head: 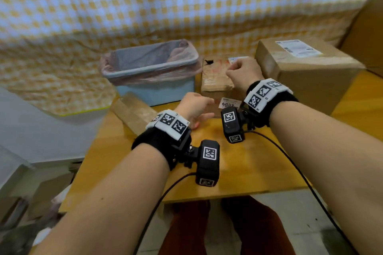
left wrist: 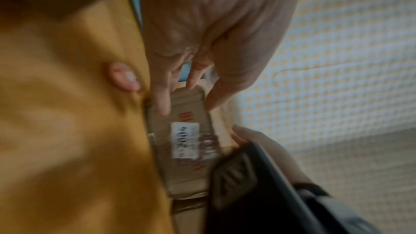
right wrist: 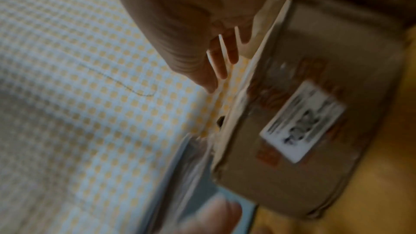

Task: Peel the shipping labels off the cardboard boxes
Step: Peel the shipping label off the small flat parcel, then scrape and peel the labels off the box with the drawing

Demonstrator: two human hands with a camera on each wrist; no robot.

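Blue bin [head: 153, 91], brown boxes [head: 310, 80], yellow-and-white checked cloth [head: 145, 2].

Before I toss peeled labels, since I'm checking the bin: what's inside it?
The blue bin holds a pinkish plastic liner folded over its rim. Only the liner's upper walls show; the near wall hides the bottom, so any labels there cannot be seen.

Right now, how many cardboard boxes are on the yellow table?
3: a large brown cardboard box at far right, a small worn cardboard box in the middle beside the blue bin, and a flat cardboard box at the left edge. Others may be hidden.
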